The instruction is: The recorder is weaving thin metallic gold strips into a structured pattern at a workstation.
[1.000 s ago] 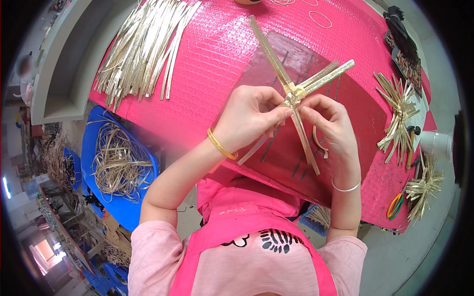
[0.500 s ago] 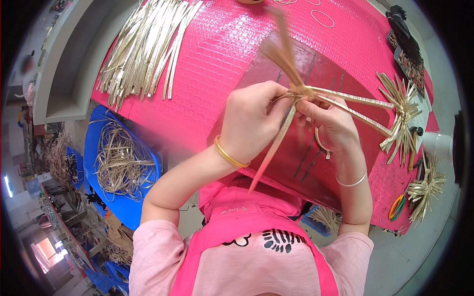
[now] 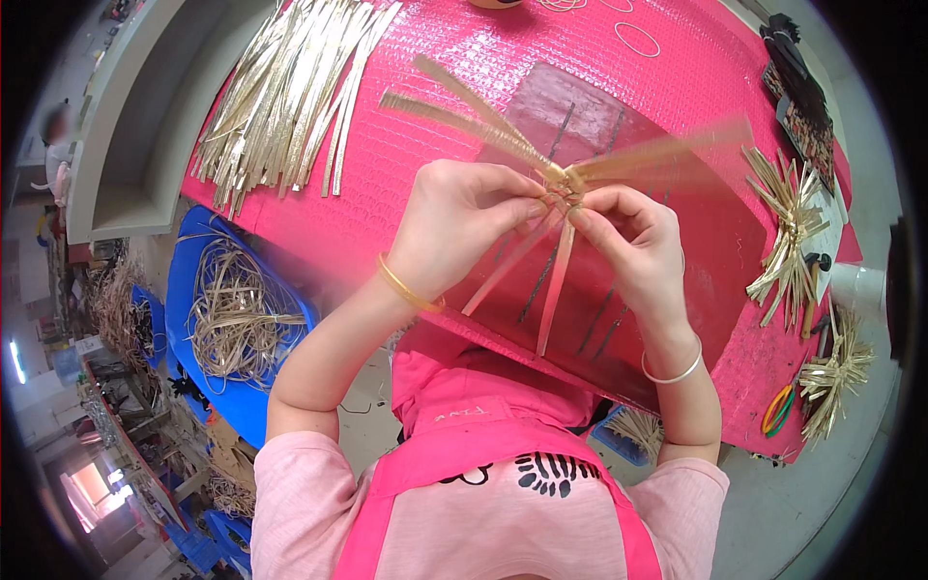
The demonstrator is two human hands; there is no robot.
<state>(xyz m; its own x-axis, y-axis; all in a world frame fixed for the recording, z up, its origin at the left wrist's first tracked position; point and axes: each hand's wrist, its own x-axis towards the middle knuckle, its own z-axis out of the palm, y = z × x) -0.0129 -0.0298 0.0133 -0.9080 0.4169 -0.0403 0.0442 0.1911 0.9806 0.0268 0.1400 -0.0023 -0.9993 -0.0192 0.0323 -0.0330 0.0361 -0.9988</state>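
Between my hands, above a dark red board (image 3: 667,280), is a set of gold strips (image 3: 561,180) woven together at a small knot-like centre. Pairs of strip ends fan out to the upper left, to the right and down toward me; the right ones are blurred. My left hand (image 3: 476,208) pinches the left side of the woven centre with thumb and fingers. On its other side my right hand (image 3: 633,237) grips the weave between thumb and forefinger, the remaining fingers curled.
Many loose gold strips (image 3: 280,97) lie at the table's far left. Finished-looking gold strip bundles (image 3: 788,227) and scissors (image 3: 777,411) with coloured handles rest at the right edge. A blue bin (image 3: 280,372) of tangled strips stands left of the pink table (image 3: 425,126).
The woven strips have turned in my hands: the ends that pointed up now lean upper left, and the right ones swing upward. My left hand has shifted slightly left.
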